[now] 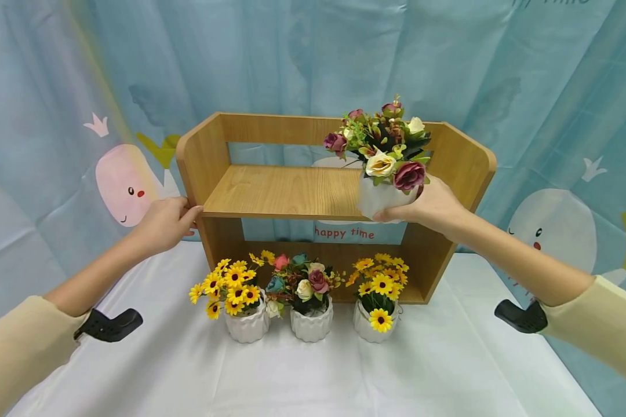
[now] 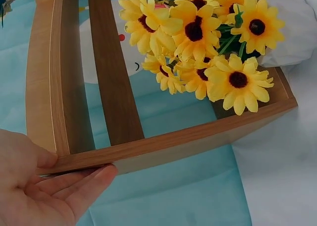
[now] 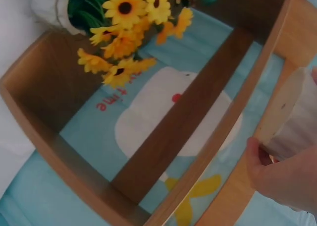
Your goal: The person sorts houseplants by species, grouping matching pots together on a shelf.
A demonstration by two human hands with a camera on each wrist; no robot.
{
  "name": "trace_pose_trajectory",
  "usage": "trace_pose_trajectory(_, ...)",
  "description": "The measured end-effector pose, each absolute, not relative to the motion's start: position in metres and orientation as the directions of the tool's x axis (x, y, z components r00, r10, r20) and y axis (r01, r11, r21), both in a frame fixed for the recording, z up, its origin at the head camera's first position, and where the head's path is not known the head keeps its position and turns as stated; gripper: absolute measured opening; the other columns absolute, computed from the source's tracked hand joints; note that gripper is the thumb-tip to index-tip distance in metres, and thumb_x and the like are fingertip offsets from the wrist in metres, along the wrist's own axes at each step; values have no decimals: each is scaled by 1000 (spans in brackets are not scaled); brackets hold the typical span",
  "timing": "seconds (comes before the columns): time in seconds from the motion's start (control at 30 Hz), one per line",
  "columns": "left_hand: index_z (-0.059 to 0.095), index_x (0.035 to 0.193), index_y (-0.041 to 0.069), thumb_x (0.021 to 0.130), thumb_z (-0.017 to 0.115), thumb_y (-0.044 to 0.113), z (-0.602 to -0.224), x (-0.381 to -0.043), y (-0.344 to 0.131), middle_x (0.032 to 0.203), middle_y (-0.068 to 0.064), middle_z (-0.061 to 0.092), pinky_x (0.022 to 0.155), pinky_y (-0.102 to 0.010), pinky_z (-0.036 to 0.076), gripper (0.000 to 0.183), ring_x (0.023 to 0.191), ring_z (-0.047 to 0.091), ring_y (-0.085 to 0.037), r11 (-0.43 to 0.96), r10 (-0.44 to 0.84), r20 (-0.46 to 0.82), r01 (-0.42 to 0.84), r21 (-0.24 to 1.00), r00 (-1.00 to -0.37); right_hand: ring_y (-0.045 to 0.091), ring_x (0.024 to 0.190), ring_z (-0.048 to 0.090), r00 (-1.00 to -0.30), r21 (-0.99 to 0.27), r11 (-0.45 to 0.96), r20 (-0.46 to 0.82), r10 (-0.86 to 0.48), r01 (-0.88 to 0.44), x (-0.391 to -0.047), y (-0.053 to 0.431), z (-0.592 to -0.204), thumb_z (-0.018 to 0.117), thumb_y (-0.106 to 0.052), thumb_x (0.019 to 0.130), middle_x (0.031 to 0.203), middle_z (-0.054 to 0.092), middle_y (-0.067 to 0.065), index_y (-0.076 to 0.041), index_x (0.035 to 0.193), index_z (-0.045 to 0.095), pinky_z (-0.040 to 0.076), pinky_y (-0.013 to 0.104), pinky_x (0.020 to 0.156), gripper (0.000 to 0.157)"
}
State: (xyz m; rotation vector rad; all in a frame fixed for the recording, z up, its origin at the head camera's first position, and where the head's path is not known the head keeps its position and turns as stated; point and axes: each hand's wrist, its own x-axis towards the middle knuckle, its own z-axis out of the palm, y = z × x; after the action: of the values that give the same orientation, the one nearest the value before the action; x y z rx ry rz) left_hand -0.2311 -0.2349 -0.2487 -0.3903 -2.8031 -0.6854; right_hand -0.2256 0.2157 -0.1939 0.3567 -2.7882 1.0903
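Observation:
A wooden two-tier shelf point(image 1: 281, 188) stands on the white cloth. My left hand point(image 1: 163, 225) grips its left side panel at the upper board's height; in the left wrist view the thumb lies on the panel edge point(image 2: 99, 155) and the fingers are on its outer side. My right hand point(image 1: 432, 202) holds a white pot of artificial roses point(image 1: 383, 197) by its right side, at the right part of the upper board's front edge. The right wrist view shows the bottom of this pot point(image 3: 285, 107) tilted into sight, with my thumb against it.
Before the lower tier stand a left pot of yellow sunflowers point(image 1: 247, 321), a pot of mixed roses point(image 1: 312, 321) and a right pot of sunflowers point(image 1: 375, 325). Behind hangs a blue printed curtain point(image 1: 313, 58). White cloth point(image 1: 302, 382) covers the table.

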Motion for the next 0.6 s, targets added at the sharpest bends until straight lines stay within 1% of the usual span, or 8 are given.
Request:
trace_pose_trajectory(0.23, 61, 108, -17, 107, 47, 18, -249, -230, -235, 92, -30, 70, 59, -34, 58, 38, 71, 72, -31, 851, 203, 294, 317, 418, -934, 28, 115, 57, -953, -671, 677, 223, -206, -303, -235, 195, -190, 91, -35, 70, 128, 61, 11, -15, 139, 49, 52, 49, 95, 83)
trace_pose_trajectory(0.37, 61, 107, -17, 107, 47, 18, -250, -230, -235, 91, -29, 70, 59, -34, 58, 38, 69, 71, -30, 852, 202, 305, 321, 413, -930, 27, 114, 58, -949, -683, 658, 233, -212, -315, -242, 183, -189, 92, -33, 69, 127, 61, 9, -16, 139, 49, 52, 48, 95, 84)
trace_pose_trajectory(0.53, 61, 109, -17, 107, 47, 19, -251, -230, -234, 91, -29, 70, 60, -36, 59, 39, 70, 71, -31, 850, 199, 302, 317, 421, -932, 28, 116, 58, -948, -715, 623, 222, -227, -317, -251, 167, -188, 92, -29, 68, 129, 60, 11, -13, 140, 49, 52, 48, 96, 85)
trace_pose_trajectory(0.6, 61, 109, -18, 107, 47, 18, -251, -230, -233, 92, -30, 70, 61, -38, 60, 39, 71, 71, -31, 849, 197, 298, 315, 424, -934, 28, 116, 58, -951, -716, 626, 216, -222, -309, -253, 160, -187, 92, -30, 67, 129, 60, 11, -12, 140, 48, 53, 47, 95, 87)
